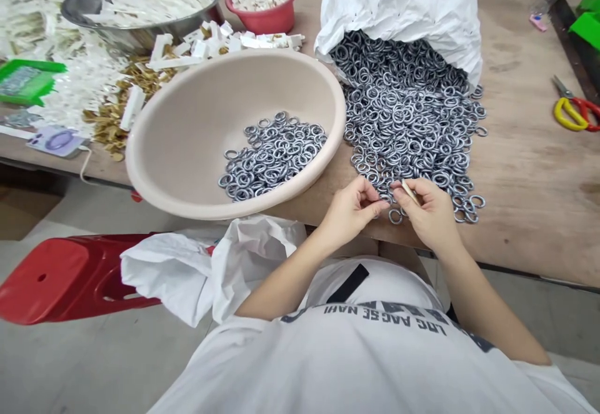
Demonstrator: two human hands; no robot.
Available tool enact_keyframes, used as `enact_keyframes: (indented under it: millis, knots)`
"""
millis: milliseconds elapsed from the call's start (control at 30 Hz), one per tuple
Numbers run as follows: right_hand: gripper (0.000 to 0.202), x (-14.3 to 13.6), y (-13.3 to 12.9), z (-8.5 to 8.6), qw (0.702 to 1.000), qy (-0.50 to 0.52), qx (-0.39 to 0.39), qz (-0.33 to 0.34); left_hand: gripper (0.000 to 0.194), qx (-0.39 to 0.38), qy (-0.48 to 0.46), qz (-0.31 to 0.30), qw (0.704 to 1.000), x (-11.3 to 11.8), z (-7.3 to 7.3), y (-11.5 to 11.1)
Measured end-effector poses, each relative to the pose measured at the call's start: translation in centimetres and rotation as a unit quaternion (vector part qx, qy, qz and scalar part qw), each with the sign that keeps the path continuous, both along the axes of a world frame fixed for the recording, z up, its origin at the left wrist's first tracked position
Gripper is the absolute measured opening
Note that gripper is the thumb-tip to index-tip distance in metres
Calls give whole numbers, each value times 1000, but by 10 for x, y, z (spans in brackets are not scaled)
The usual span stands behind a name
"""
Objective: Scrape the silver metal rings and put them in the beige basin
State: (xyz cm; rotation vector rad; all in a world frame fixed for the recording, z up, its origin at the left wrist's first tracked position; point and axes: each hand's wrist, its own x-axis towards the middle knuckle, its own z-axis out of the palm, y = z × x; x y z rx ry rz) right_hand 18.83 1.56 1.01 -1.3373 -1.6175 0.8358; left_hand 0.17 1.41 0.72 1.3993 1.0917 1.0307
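A heap of grey metallic rings (403, 120) spills from the mouth of a white sack (403, 1) onto the table. At the heap's near edge, my left hand (351, 211) is closed in a pinch. Rings lie right by its fingertips, and I cannot make out what it holds. My right hand (429, 214), just beside it, is closed on a short tan stick (411, 192). To the left, a large beige basin (187, 132) holds a smaller pile of rings (276, 157).
Behind the basin are a steel bowl (140, 29) of white strips and a red tub (267, 19) of white pieces. Brown and white parts (112, 114) lie at left. Scissors (574, 111) rest at right. A red stool (56, 276) stands below the table.
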Motion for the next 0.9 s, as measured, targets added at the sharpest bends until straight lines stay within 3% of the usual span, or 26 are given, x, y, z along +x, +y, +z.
enact_keyframes:
  millis: [100, 167, 267, 400, 500, 633, 767, 900]
  knots:
    - [25, -11, -6, 6, 988, 118, -91, 46, 30, -51, -100, -19, 993, 7, 2, -2]
    - [25, -15, -7, 7, 979, 166, -113, 32, 29, -63, -105, -23, 992, 10, 3, -2]
    - [24, -12, -7, 7, 980, 186, -71, 9, 29, -81, -109, -9, 991, 12, 6, -4]
    - [22, -6, -7, 6, 991, 119, 12, 66, 35, -149, -173, -40, 973, 16, 10, -13]
    - [21, -8, -9, 3, 988, 131, 6, 81, 38, -185, -225, -30, 956, 23, 11, -20]
    - [27, -13, -11, 0, 984, 167, -28, 55, 38, -215, -290, -10, 933, 31, 14, -25]
    - [31, -4, -18, 4, 994, 106, 12, 35, 37, -231, -320, -16, 919, 31, 20, -25]
    - [26, 4, -29, 10, 988, -61, 98, 100, 35, -232, -330, -17, 915, 29, 21, -26]
